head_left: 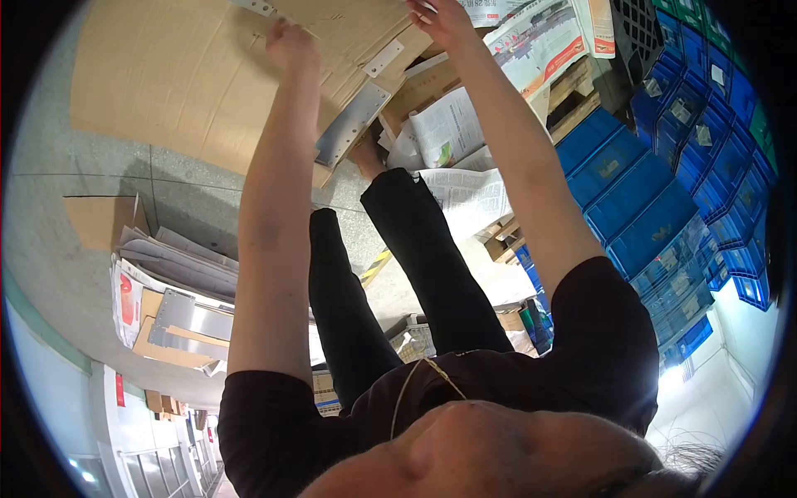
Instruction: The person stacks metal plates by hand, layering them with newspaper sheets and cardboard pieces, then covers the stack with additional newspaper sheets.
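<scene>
A large sheet of brown cardboard [166, 83] spreads across the upper left. Over it is my left hand [292, 48], fingers curled together, its shadow falling on the cardboard. Whatever those fingers hold, if anything, cannot be made out. Just beyond them, a small pale metal plate with holes [253, 7] is cut by the top edge. My right hand [442, 23] is by the cardboard's far right part, its bent fingers apart and partly out of view. Between my arms lie a small white perforated plate [384, 59] and a larger grey metal plate with holes [353, 124].
Newspapers [452, 124] and a wooden pallet [573, 87] lie to the right, beside stacked blue plastic bins [631, 195]. On the left floor stands a pile of folded cardboard and paper [178, 274] with a metal sheet [195, 317] in it. My legs [423, 257] are below the cardboard.
</scene>
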The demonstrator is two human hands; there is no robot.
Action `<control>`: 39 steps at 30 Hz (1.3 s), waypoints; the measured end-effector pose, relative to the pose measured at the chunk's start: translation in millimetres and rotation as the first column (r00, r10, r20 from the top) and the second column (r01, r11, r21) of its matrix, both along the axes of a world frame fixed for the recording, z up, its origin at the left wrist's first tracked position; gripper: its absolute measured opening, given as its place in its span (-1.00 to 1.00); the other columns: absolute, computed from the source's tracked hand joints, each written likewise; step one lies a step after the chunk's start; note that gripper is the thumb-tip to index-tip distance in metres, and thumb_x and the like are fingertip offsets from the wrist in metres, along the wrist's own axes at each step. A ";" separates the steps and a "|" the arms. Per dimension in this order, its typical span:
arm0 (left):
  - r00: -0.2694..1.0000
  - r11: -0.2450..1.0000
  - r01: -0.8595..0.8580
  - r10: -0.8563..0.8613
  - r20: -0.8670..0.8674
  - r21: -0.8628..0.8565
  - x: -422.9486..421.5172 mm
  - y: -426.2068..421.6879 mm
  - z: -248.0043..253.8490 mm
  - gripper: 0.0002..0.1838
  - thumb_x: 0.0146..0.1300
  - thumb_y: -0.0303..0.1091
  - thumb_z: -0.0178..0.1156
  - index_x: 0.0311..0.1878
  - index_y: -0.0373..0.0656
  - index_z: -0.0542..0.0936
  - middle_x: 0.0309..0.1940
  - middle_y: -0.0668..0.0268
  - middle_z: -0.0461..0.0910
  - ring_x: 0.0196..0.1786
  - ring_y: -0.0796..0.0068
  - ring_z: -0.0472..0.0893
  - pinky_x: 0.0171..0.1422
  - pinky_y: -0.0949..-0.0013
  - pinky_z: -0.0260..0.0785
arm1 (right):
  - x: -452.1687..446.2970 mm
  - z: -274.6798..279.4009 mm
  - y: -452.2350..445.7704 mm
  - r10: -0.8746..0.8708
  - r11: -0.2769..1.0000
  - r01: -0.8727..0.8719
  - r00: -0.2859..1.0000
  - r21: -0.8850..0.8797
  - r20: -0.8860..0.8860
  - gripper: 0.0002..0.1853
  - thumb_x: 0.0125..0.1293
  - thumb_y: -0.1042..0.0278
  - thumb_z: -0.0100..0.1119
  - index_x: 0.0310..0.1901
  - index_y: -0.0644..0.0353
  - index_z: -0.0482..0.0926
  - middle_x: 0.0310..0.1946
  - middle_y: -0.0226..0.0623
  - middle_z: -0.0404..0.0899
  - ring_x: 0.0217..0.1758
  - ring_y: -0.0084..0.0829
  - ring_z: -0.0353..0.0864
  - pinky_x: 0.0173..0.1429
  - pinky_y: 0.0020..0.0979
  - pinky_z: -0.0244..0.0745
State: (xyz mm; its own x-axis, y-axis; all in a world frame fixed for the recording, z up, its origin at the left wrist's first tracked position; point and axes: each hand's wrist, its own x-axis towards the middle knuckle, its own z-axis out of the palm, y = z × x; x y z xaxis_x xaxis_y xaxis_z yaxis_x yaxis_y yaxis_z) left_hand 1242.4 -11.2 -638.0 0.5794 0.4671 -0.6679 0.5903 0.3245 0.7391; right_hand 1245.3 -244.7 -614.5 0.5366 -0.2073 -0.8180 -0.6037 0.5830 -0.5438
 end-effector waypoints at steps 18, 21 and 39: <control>0.990 0.756 0.074 0.024 0.141 -0.650 -7.8 14.3 19.9 -0.88 0.14 -0.55 0.17 -0.35 -0.08 0.46 -0.46 0.41 0.49 -0.47 0.57 0.45 -0.23 0.41 0.42 | -85.4 -8.5 4.3 0.102 0.980 -0.090 0.993 0.178 -0.056 -0.87 0.29 0.43 0.09 -0.14 0.15 0.47 -0.28 -0.42 0.49 -0.34 -0.56 0.43 -0.38 -0.49 0.36; 0.984 0.803 0.109 -0.001 0.180 -0.586 -16.5 7.1 86.4 -0.88 0.15 -0.53 0.21 -0.32 -0.08 0.47 -0.43 0.43 0.51 -0.43 0.57 0.48 -0.20 0.42 0.42 | -95.7 35.3 -8.1 0.207 0.931 -0.212 0.977 0.297 0.047 -0.87 0.32 0.43 0.06 -0.12 0.17 0.50 -0.35 -0.45 0.51 -0.37 -0.61 0.44 -0.38 -0.51 0.36; 0.911 0.797 -0.410 0.386 -0.149 -0.444 -418.9 331.2 371.5 -0.87 0.22 -0.60 0.12 -0.22 -0.16 0.56 -0.34 0.37 0.58 -0.38 0.63 0.53 -0.38 0.57 0.35 | -283.3 259.7 204.1 0.844 0.359 -0.541 0.536 0.760 -0.017 -0.47 0.31 0.19 0.05 0.29 0.08 0.23 0.19 -0.34 0.41 0.11 -0.39 0.49 0.06 -0.35 0.42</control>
